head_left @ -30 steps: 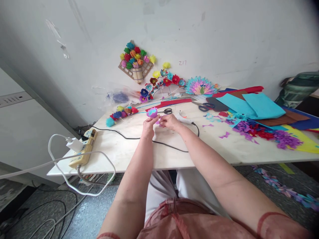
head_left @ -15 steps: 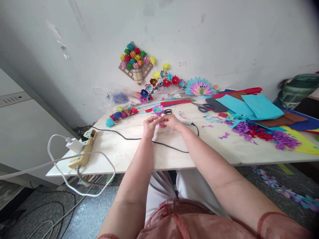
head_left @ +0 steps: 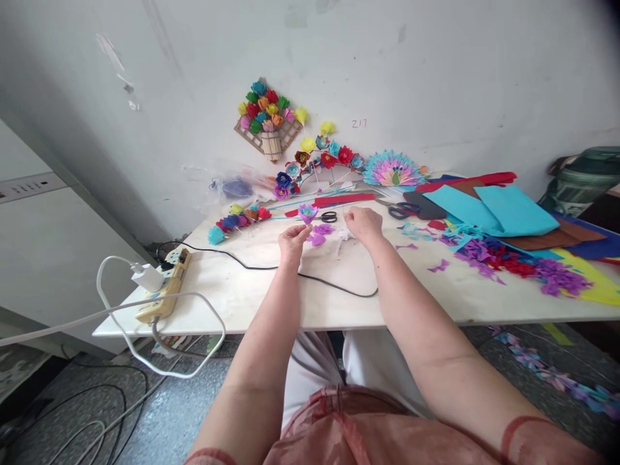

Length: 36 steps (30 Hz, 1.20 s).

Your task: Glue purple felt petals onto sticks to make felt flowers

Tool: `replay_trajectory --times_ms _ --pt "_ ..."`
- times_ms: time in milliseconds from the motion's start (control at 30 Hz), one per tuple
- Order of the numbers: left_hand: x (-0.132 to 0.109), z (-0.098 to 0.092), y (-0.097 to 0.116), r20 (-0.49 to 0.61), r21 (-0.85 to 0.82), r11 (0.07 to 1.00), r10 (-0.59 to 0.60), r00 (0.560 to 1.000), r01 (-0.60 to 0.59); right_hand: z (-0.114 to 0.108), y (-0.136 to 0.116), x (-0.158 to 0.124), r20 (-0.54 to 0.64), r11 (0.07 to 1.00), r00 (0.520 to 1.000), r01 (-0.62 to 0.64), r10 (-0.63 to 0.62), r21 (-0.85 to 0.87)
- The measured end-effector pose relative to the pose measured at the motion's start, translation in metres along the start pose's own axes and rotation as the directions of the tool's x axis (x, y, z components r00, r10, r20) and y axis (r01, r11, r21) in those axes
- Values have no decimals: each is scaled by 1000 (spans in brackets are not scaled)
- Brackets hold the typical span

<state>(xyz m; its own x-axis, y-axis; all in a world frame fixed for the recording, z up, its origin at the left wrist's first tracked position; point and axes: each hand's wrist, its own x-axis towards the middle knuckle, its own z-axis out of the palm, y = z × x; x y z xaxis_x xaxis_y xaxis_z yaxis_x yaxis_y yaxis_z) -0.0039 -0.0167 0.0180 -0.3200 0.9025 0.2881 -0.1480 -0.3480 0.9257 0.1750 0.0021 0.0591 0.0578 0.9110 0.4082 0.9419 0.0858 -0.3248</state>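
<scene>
My left hand (head_left: 292, 244) pinches a small paper flower (head_left: 308, 213), purple outside with a blue and yellowish centre, held upright by its lower end. To the right, my right hand (head_left: 364, 225) is closed on a white glue gun (head_left: 345, 236), which is blurred and partly covered by the fingers. Purple paper petals (head_left: 320, 234) lie on the tabletop between the two hands. Just behind them are small black-handled scissors (head_left: 329, 217).
A black cord (head_left: 334, 284) crosses the table (head_left: 261, 303) in front of my hands. At left sits a power strip (head_left: 167, 290) with a white cable. Finished flowers (head_left: 237, 219), larger scissors (head_left: 404, 210), blue sheets (head_left: 513, 210) and paper scraps (head_left: 513, 261) lie around.
My right hand has left the flower, moved right and closed on the glue gun. The flower stays in my left hand. Purple petals between the hands are now exposed.
</scene>
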Motion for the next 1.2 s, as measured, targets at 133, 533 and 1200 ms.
replay_trajectory --times_ms 133,533,1200 --pt "-1 0 0 -3 8 1000 -7 1000 7 -4 13 6 220 979 961 -137 168 -149" --pt "2 -1 -3 -21 13 999 -42 999 42 13 21 7 382 969 896 -168 227 -182" --pt "4 -5 -6 -29 19 995 -93 995 94 2 27 3 257 528 966 -212 -12 822"
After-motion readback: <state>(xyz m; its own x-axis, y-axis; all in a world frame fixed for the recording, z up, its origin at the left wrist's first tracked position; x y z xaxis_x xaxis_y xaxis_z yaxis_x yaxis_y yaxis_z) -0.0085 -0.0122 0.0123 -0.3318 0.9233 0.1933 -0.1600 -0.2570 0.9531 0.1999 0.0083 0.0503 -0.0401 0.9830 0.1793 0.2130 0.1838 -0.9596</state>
